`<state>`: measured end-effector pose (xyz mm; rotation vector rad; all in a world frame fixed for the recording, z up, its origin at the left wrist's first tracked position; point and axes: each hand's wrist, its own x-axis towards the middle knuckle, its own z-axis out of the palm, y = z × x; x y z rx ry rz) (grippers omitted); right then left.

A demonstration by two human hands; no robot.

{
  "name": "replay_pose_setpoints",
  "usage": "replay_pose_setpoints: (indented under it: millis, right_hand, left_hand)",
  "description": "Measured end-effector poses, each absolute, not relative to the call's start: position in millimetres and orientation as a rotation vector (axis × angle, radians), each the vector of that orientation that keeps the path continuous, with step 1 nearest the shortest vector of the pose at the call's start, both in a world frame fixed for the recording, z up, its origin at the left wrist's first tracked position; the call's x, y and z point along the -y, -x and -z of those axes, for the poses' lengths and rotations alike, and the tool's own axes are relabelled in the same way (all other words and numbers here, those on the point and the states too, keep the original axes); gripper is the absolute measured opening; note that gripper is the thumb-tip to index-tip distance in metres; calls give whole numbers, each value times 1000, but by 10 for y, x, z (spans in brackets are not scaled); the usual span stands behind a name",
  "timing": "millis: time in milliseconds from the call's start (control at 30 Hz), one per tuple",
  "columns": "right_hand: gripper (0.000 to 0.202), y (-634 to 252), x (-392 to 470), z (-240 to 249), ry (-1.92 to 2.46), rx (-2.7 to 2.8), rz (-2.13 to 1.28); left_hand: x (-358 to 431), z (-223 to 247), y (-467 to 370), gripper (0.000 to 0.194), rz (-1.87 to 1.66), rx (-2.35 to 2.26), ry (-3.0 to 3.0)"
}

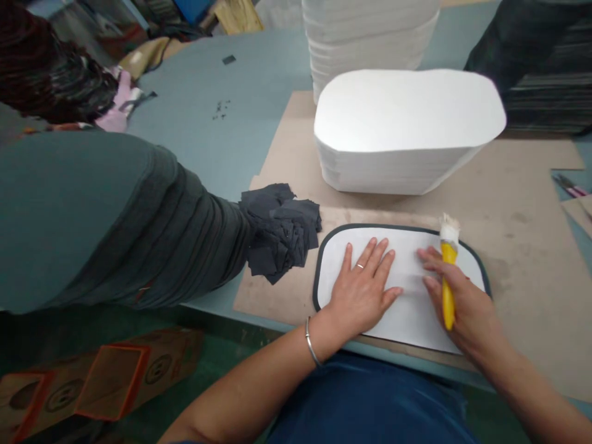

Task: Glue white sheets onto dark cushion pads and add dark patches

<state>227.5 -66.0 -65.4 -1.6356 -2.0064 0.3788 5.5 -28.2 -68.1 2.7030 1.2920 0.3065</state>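
A white rounded panel (411, 246) lies over a dark grey piece (483, 271) whose edge shows as a band along the top and sides. My left hand (363, 287) rests flat on the panel with its fingers spread. My right hand (467, 302), slightly blurred, hovers at or touches the panel's right part. It holds a paint brush (448, 290) with a yellow handle, tucked by the thumb and forefinger, pale bristles pointing away from me. Just left of the panel is a loose pile of small dark fabric pieces (282, 234).
Behind the panel stands a tall stack of white panels (409, 111), with another white stack (370, 31) farther back. A dark green fabric stack (176, 228) leans in from the left. Brown cardboard (531, 308) covers the table; scissors or snips (568, 185) lie at right.
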Motion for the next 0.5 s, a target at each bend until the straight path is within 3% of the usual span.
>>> replay_pose_setpoints:
  millis: [133, 233, 367, 500]
  right_hand:
    - [38, -2413, 492, 157, 1657, 1878, -284]
    - [36, -2355, 195, -44, 1679, 1659, -464]
    - [43, -2079, -120, 5, 1652, 1607, -761]
    - [43, -2042, -181, 146, 1721, 1688, -646]
  left_hand:
    - [306, 653, 31, 48, -391, -1388, -2600]
    - [312, 687, 67, 45, -439, -1398, -2555]
    - [314, 726, 82, 45, -467, -1393, -2544]
    - [323, 741, 84, 46, -490, -1398, -2552]
